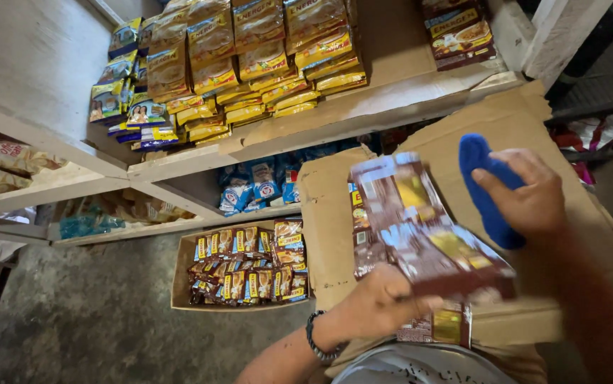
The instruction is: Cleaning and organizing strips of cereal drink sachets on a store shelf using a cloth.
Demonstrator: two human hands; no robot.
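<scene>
Hands: your left hand [374,302] is closed round the near end of a strip of brown sachets [420,231], thumb on top; your right hand [527,199] is curled about a blue cloth [488,192], fingers folded over its upper edge.
Strip position: you hold it tilted, lifted above an open cardboard carton [513,128] in front of you, its far end pointing toward the shelves.
Cloth position: just beside the strip's right edge; I cannot tell whether it touches the wrapping.
Work judged done: the upper shelf [363,114] already carries stacked yellow-and-brown packets [249,57], with a smaller pile of blue and yellow packs [125,99] at its left end; the shelf below holds blue packets [260,185].
Work judged left: the strip in your grasp is not yet placed anywhere. More brown sachets [438,327] show beneath it in the carton. A second carton on the floor [182,277] is still full of small brown sachets [249,274].
Standing: part-way, by my reading; stock on the shelves, stock still in both cartons.
Not determined: how deep the carton in front of you is filled.
</scene>
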